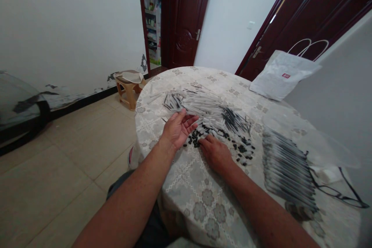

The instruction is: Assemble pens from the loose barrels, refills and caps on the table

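My left hand (179,128) is palm up over the near left of the pile, its fingers apart and nothing visible in them. Close to it lie long whitish translucent tubes (200,102), like pen barrels. My right hand (215,151) reaches down to small black caps (242,151), its fingers bent and drawn together at the caps; the fingertips are partly hidden, and they seem to pinch one. Beyond it sits a bundle of thin dark sticks (231,118), like pen refills. More dark sticks (174,101) lie mixed among the tubes at the left.
A patterned cloth covers the round table (203,217). On its right are a stacked row of pens (287,166), eyeglasses (334,192) and a thin clear plastic bag (328,147). A white paper bag (281,75) stands at the back right. A stool (128,89) is beyond the left edge.
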`<state>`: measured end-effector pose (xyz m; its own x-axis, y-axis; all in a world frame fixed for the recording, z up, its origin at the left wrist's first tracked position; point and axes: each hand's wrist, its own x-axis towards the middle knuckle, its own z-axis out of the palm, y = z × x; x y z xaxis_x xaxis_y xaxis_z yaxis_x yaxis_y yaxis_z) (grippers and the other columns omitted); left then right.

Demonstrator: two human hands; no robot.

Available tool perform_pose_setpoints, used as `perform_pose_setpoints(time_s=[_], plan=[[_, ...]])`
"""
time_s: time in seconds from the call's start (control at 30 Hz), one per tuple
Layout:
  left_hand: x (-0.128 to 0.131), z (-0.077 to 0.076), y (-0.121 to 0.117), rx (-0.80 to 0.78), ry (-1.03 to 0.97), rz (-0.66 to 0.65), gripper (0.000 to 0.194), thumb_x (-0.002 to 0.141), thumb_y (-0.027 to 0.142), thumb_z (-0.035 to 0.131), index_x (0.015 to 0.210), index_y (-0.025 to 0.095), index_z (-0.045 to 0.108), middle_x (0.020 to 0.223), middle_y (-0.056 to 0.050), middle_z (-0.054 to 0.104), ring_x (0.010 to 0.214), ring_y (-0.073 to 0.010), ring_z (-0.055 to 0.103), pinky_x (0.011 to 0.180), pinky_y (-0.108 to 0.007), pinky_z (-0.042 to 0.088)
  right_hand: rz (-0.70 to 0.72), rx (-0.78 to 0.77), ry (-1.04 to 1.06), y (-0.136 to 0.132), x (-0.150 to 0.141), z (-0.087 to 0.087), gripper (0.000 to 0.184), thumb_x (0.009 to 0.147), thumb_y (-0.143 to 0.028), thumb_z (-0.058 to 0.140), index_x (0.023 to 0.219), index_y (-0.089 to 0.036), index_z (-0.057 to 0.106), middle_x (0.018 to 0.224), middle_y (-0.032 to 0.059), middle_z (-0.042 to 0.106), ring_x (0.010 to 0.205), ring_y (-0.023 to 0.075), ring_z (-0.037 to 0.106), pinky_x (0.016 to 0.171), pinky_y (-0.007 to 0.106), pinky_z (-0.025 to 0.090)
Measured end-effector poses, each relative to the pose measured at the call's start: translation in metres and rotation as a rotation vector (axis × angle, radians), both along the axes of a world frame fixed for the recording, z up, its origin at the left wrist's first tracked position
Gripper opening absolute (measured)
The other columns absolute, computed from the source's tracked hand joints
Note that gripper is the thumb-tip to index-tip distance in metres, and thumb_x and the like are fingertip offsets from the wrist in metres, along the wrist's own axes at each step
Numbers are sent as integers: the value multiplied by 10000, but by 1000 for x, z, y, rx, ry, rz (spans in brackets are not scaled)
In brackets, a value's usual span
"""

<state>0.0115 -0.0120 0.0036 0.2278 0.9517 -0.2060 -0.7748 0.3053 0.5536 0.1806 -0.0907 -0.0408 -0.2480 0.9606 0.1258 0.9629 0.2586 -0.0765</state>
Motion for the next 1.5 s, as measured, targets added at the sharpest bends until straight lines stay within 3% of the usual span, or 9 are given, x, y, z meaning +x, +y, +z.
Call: perform_pose_setpoints(time_s=[0.13, 0.4, 0.57, 0.73, 0.9, 0.97, 1.03, 1.33, 1.5], plan=[[1, 1, -4, 56, 34, -30, 241, 859, 251, 770, 906, 167, 549, 863, -75, 757, 817, -218, 772, 637, -267, 614, 4, 97, 200, -2, 1, 0, 131, 966, -196, 542, 1022, -202, 660, 1000, 76, 657, 850, 189, 623, 736, 281, 453], [13, -8, -13, 154, 114, -147, 331, 806, 270, 819, 972, 172, 550, 985, -105, 762, 852, -236, 771, 703, -325, 636, -179, 217, 1090, -1, 14, 5, 264, 912, -340, 629, 1135, -200, 643, 906, 30, 707, 700, 152, 615, 659, 273, 487], [24, -17, -14, 164, 131, -204, 330, 803, 278, 822, 972, 168, 560, 981, -116, 764, 865, -248, 773, 744, -349, 638, -233, 190, 1239, 3, 18, 6, 228, 910, -376, 639, 1014, -178, 682, 741, 6, 668, 619, 144, 588, 605, 266, 470], [23, -18, -10, 142, 143, -151, 290, 817, 255, 803, 956, 163, 566, 937, -108, 765, 837, -232, 770, 736, -343, 633, -153, 266, 894, -1, 21, 15, 171, 941, -307, 565, 999, -191, 676, 860, 41, 685, 728, 171, 612, 708, 299, 493], [14, -22, 6, 147, 141, 68, 277, 815, 260, 792, 932, 171, 558, 851, -49, 753, 803, -189, 759, 720, -295, 612, 343, 57, 406, -32, -7, 22, 225, 973, -305, 527, 1131, -209, 656, 1021, 83, 666, 865, 187, 618, 771, 298, 475], [12, -23, 11, 140, 138, 132, 279, 812, 266, 790, 925, 176, 551, 832, -33, 747, 793, -180, 757, 727, -292, 607, 566, -52, 212, -45, -23, 16, 201, 952, -392, 572, 1039, -233, 657, 952, 48, 654, 813, 180, 596, 685, 278, 435], [9, -22, 12, 141, 132, 150, 269, 814, 264, 784, 920, 176, 554, 840, -34, 748, 793, -179, 755, 733, -295, 606, 632, -71, 75, -52, -35, 6, 145, 971, -335, 538, 932, -237, 636, 872, 18, 634, 726, 159, 553, 613, 266, 370], [6, -12, 7, 143, 151, 83, 266, 811, 270, 788, 923, 174, 567, 831, -44, 752, 773, -179, 751, 700, -278, 595, 170, 6, -126, -23, -10, -3, 152, 981, -183, 506, 967, -226, 651, 870, 39, 677, 733, 176, 591, 582, 283, 324], [6, -10, 4, 158, 153, 50, 256, 813, 268, 791, 927, 171, 582, 849, -55, 755, 764, -179, 750, 684, -271, 595, -100, 159, 67, -9, 25, 11, 253, 1042, -261, 427, 1031, -192, 670, 961, 94, 709, 840, 202, 640, 709, 290, 408]])
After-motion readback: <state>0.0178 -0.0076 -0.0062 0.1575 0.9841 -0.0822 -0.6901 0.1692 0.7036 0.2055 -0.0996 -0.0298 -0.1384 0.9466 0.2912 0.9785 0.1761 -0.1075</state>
